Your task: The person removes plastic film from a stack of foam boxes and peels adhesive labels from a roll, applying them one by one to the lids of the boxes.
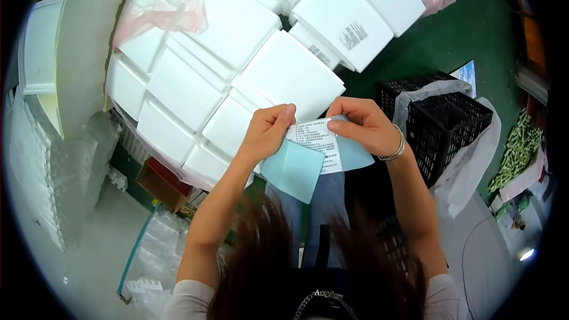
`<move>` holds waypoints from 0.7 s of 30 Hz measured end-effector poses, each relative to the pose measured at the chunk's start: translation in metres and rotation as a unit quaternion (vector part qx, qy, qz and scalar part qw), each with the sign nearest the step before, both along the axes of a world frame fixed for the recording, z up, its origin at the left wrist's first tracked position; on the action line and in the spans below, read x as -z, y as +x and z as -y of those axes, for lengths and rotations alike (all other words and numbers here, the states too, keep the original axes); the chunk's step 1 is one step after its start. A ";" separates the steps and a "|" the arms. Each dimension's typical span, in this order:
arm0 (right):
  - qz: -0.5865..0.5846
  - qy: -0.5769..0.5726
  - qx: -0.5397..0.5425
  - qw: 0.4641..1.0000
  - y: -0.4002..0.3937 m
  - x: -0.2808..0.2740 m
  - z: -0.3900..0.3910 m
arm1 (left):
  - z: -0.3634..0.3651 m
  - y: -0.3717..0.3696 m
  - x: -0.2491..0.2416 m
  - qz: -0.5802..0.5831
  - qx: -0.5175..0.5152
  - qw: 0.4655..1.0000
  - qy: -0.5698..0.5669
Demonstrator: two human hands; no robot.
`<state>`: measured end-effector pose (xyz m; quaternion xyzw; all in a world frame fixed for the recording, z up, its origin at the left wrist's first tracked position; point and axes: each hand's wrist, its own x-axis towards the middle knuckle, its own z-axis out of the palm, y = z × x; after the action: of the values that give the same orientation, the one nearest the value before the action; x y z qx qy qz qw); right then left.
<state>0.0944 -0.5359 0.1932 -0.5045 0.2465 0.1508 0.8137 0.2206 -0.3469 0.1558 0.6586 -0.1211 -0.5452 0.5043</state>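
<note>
A white printed label (pixel 314 136) with a light blue sheet (pixel 296 172) is stretched between my two hands, above my lap. The blue sheet hangs folded below and in front of the label's lower left part. My left hand (pixel 268 131) pinches the upper left edge, thumb and forefinger pressed together. At the upper right edge my right hand (pixel 368 128) grips the label and its blue sheet between thumb and curled fingers. Right behind both hands rises a pile of white foam boxes (pixel 293 71), the nearest lid overlapping the fingertips in this view.
Pink plastic film (pixel 172 15) lies over the pile. Black crates (pixel 456 121) with a clear plastic liner (pixel 468 172) stand to the right. Green beans (pixel 517 148) lie further right. Stacked foam trays (pixel 50 166) and a red-brown carton (pixel 161 182) are on the left.
</note>
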 end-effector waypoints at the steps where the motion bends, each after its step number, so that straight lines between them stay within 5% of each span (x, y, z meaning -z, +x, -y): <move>1: 0.000 0.003 0.017 1.000 -0.006 -0.001 -0.001 | 0.000 -0.004 -0.001 0.007 -0.009 1.000 0.002; 2: -0.001 -0.001 0.020 1.000 -0.012 0.005 -0.003 | 0.001 -0.009 -0.002 0.015 -0.018 1.000 0.002; 4: 0.008 -0.288 -0.032 0.957 -0.025 0.023 -0.005 | 0.005 -0.017 -0.008 0.037 -0.029 0.999 0.004; 5: 0.038 -0.490 -0.093 0.866 -0.025 0.020 -0.014 | 0.007 -0.020 -0.011 0.061 -0.044 0.997 0.011; 8: 0.007 -0.595 0.040 0.803 -0.021 0.001 -0.047 | 0.014 -0.032 -0.021 0.109 -0.047 0.993 0.029; 9: 0.004 -0.594 0.043 0.804 -0.024 -0.005 -0.049 | 0.015 -0.035 -0.020 0.109 -0.043 0.993 0.030; 11: -0.038 -0.223 0.070 0.972 -0.032 -0.014 -0.053 | 0.017 -0.041 -0.020 0.158 -0.043 0.986 -0.036; 16: -0.022 -0.156 0.109 0.981 -0.050 -0.018 -0.054 | 0.023 -0.051 -0.042 0.104 -0.026 0.992 -0.064; 18: -0.006 0.000 0.172 0.985 -0.056 -0.022 -0.051 | 0.026 -0.052 -0.051 0.073 -0.023 0.993 -0.085; 21: 0.019 -0.012 0.157 0.987 -0.070 -0.034 -0.045 | 0.029 -0.053 -0.060 0.011 -0.012 0.996 -0.083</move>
<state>0.0243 -0.4909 0.2268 -0.4720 0.3089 0.0086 0.8256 0.1675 -0.3758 0.2163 0.6223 -0.1637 -0.5199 0.5618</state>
